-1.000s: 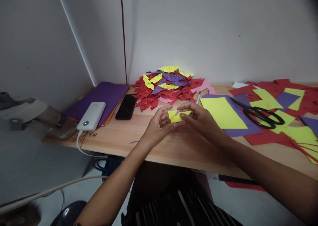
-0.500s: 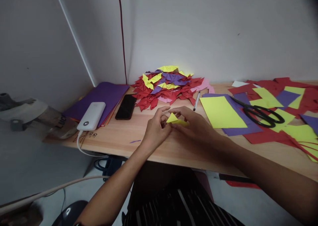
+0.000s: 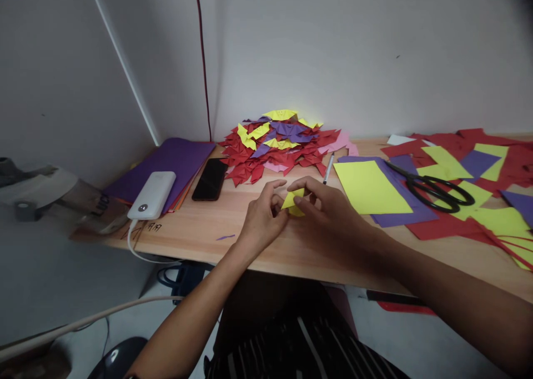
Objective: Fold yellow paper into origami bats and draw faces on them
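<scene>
Right hand [image 3: 331, 205]: thumb and fingers pinched on folded yellow paper [image 3: 291, 200], over near-middle of bench [image 3: 258, 254]. Left hand [image 3: 263, 217] half-curled at paper's left side, hold unclear. Risk: uneven thumb pressure could skew crease.

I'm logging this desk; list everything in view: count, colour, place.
Held paper: 1, yellow, centre
Folded pieces: many, mixed, back
Phone: 1, black, left
Paper stack: 1, purple-topped, left
Power bank: 1, white, on stack
Container: 1, clear, left
Sheets: 2+, yellow over purple, right
Pen: 1, white, beside sheets
Scissors: 1, black, right
Scraps: many, mixed, far right
Cord: 1, red, wall
Tabletop: 1, brown, middle
Left hand, right hand: 2, bare, centre
</scene>
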`<state>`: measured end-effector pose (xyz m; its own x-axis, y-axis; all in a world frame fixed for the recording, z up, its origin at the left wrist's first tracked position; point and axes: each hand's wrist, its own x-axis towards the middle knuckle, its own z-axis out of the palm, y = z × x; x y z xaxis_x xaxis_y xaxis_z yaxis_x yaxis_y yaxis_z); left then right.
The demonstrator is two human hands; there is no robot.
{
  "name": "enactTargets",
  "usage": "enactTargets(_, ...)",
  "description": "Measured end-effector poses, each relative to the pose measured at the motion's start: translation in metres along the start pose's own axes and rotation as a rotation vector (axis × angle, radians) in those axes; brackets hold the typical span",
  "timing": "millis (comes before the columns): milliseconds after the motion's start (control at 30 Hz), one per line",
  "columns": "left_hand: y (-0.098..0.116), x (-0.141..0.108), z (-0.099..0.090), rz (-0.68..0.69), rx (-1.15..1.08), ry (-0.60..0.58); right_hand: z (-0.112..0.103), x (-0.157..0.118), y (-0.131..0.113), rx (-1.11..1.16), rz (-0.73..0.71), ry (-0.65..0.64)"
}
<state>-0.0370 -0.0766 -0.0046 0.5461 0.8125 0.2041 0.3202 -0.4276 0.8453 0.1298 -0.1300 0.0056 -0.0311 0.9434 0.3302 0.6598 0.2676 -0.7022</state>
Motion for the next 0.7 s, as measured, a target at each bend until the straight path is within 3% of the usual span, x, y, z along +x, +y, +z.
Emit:
enactTargets(267,-0.003,-0.001,0.001,0.027,-0.188,-0.030,-0.001,0.003,0.013,0.134,0.112,0.011)
enactTargets(500,-0.006,0.004,0.000,-0.016,-0.574,-0.068,0.002,0.005,0.013,0.294,0.130,0.025)
enactTargets(700,-0.002,0.004,-0.003,-0.077,-0.630,-0.010,0.001,0.008,0.004,0.540,0.308,-0.082)
